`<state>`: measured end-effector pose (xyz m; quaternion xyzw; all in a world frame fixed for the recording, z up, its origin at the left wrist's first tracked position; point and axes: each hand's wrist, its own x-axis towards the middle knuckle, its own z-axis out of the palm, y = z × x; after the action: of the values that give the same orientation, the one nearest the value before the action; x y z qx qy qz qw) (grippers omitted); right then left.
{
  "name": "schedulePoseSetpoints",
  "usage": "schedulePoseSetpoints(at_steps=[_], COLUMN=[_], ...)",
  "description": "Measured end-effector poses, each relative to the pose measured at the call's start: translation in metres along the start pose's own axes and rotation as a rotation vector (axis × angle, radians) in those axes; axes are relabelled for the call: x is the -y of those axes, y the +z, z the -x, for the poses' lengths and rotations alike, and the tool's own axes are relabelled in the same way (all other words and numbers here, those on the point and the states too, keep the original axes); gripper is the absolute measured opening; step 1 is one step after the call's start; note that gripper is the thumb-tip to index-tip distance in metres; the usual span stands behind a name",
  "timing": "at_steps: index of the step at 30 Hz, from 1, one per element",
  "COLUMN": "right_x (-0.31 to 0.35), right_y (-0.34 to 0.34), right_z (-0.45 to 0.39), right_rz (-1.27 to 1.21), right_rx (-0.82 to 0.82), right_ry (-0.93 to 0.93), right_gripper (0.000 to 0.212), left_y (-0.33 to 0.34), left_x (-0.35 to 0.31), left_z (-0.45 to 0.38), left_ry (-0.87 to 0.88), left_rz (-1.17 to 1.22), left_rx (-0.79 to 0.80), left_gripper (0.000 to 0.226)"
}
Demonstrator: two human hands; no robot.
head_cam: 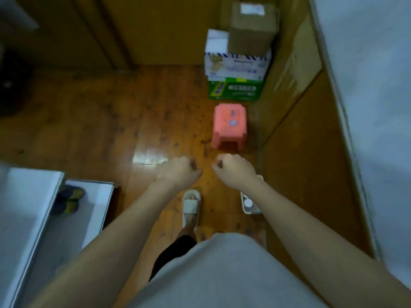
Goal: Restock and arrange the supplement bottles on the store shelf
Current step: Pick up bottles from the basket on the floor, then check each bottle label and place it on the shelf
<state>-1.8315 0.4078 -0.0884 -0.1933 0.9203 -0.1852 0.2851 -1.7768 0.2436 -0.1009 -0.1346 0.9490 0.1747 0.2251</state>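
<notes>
No supplement bottle or store shelf shows in the head view. My left hand [179, 170] and my right hand [233, 170] hang side by side over the wooden floor, a small gap between them. The fingers of both are curled under and hold nothing that I can see. A pink plastic stool [229, 126] stands on the floor just beyond my right hand. The picture is blurred.
A stack of cartons stands against the far wall: a brown box [252, 30] on a white box [235, 63] on a green box [235, 88]. White shelf unit [33, 218] with shoes [69, 198] at left. Pale wall [373, 107] at right. My slippered foot [191, 205] is on the floor.
</notes>
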Motion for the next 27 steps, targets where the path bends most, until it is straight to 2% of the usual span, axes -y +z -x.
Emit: schedulePoseSetpoints(at_steps=[6,15,19,23,27], right_x=[0.107,0.275,0.353,0.429,0.494], right_y=[0.018,0.064,0.109,0.171,0.245], right_z=[0.038,0.108,0.161,0.233,0.317], right_rz=[0.164,0.329,0.379,0.436,0.438], right_rx=[0.074,0.110,0.160,0.214,0.258], right_ry=[-0.336,-0.764,-0.949,-1.113,-1.253], right_gripper=[0.033,0.026,0.025,0.023,0.022], left_y=[-0.029,-0.050,-0.038,-0.013,0.021], left_x=[0.075,0.174,0.223,0.273,0.316], left_z=[0.119,0.313,0.415,0.522,0.624], left_ry=[-0.297,-0.663,-0.824,-0.953,-1.077], left_rz=[0.122,0.285,0.267,0.273,0.298], left_rx=[-0.223,-0.538,-0.639,-0.734,-0.761], left_gripper=[0.028,0.023,0.025,0.017,0.022])
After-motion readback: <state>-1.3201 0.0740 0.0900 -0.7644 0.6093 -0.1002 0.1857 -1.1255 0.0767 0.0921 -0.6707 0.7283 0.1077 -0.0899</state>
